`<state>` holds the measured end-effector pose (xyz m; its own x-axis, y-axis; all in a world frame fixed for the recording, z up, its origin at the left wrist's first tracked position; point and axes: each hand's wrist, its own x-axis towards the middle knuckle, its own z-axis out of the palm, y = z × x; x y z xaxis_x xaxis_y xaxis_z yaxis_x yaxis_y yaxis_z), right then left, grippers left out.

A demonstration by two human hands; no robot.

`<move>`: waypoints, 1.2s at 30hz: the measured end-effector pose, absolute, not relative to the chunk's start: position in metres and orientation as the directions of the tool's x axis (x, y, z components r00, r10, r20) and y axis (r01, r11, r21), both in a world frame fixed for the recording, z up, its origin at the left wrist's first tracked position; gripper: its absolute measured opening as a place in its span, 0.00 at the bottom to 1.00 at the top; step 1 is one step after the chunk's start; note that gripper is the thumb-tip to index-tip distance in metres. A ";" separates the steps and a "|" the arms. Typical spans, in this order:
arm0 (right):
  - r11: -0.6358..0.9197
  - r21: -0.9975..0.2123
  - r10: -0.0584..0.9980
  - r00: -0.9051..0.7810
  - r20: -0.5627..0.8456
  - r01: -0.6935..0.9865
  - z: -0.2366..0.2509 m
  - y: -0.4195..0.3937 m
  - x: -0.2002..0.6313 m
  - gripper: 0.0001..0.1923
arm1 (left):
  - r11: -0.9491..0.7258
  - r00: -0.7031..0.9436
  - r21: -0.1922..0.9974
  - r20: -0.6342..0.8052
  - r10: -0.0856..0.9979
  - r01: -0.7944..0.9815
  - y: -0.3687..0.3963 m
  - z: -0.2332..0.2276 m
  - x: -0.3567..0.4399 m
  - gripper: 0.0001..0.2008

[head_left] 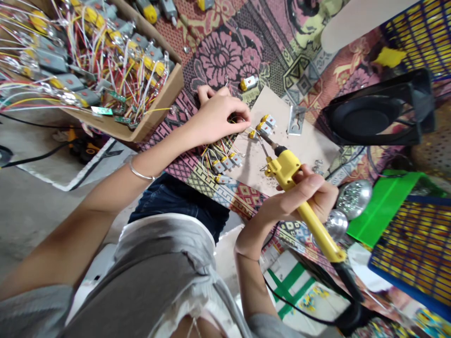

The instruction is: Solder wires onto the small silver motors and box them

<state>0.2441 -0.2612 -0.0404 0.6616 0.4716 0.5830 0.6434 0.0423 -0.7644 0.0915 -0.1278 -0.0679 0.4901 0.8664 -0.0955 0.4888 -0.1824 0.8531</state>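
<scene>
Cloth (225, 56) is spread under the board (306, 145), where soldering seems underway, steadiness needed: iron (288, 170) clamped by right fingers (307, 188), wire (251, 128) apparently by left fingers (240, 126).

The right hand (312, 193) covered part of the yellow soldering tool (287, 169). The thin wire (251, 128) at the left hand (223, 115) was too small to resolve. The cardboard box (165, 96) and lower blue basket (405, 289) were cut off at the view's edges.

Fairly bright, soft shadows, blurred, stretched edges
</scene>
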 end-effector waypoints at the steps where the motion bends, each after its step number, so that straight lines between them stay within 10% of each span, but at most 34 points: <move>1: 0.056 -0.758 0.469 0.653 0.595 0.650 -0.041 -0.260 0.244 0.16 | -0.182 0.489 0.852 -0.097 0.867 0.491 -0.128 -0.067 0.092 0.09; 29: -0.059 -0.749 0.505 0.667 0.548 0.660 -0.040 -0.264 0.243 0.15 | -0.182 0.496 0.863 -0.089 0.864 0.471 -0.127 -0.069 0.091 0.14; 36: -0.199 -0.773 0.769 0.585 0.258 0.603 -0.033 -0.289 0.271 0.19 | -0.184 0.499 0.846 -0.108 0.860 0.501 -0.128 -0.064 0.091 0.11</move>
<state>0.2714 -0.2886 -0.0335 0.5847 0.7691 0.2582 0.6029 -0.1990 -0.7726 0.0908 -0.1283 -0.0635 0.4991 0.8598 -0.1082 0.5009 -0.1843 0.8457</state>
